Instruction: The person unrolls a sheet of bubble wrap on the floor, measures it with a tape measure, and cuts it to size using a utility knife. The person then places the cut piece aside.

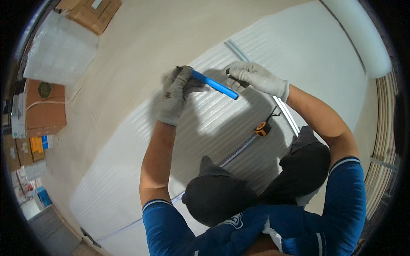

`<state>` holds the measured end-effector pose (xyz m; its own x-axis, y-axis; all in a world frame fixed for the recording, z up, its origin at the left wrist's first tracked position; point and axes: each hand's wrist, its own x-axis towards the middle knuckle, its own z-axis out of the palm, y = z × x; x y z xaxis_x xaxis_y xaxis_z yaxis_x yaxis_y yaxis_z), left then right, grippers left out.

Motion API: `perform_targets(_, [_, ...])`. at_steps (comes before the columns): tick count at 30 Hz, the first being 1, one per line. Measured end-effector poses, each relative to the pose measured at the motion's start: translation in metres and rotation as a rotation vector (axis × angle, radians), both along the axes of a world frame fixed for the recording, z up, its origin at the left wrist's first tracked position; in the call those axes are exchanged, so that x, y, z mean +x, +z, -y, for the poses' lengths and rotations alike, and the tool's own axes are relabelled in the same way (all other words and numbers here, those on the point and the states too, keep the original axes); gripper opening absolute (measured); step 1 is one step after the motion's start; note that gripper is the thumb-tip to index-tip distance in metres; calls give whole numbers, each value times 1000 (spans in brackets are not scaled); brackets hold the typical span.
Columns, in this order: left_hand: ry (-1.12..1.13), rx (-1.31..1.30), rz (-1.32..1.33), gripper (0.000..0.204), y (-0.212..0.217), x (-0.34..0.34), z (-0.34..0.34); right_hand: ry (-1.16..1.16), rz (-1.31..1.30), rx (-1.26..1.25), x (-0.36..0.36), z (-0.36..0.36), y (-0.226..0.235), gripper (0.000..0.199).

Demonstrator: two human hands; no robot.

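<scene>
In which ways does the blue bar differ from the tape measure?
The blue bar is held in the left hand; the tape measure lies on the white sheet. The blue bar is mostly blue; the tape measure's case is orange and black. Both have a long, narrow part.

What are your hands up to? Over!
Left hand holding blue bar. Right hand pinching dark piece. Tape measure, metal strip lying on sheet below.
</scene>
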<state>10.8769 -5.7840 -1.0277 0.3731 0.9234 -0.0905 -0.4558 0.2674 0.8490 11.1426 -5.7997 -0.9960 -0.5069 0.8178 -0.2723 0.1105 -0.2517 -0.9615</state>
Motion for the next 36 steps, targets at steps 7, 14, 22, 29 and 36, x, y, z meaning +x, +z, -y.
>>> perform_targets(7, [-136,-112,-45,33,-11,101,-4,-54,436,209,43,25,1,56])
perform_targets(14, [-358,66,-700,39,-65,132,-21,-239,582,-36,73,35,-52,48])
perform_targets(22, [-373,-131,-380,47,-100,133,-35,-421,58,-268,122,50,-69,45])
perform_targets(29, [-464,-333,265,38,-73,159,-15,-382,-226,-355,83,53,-34,49])
perform_targets(36, [-424,-241,243,35,-75,152,-12,-286,-121,-360,91,62,-40,43])
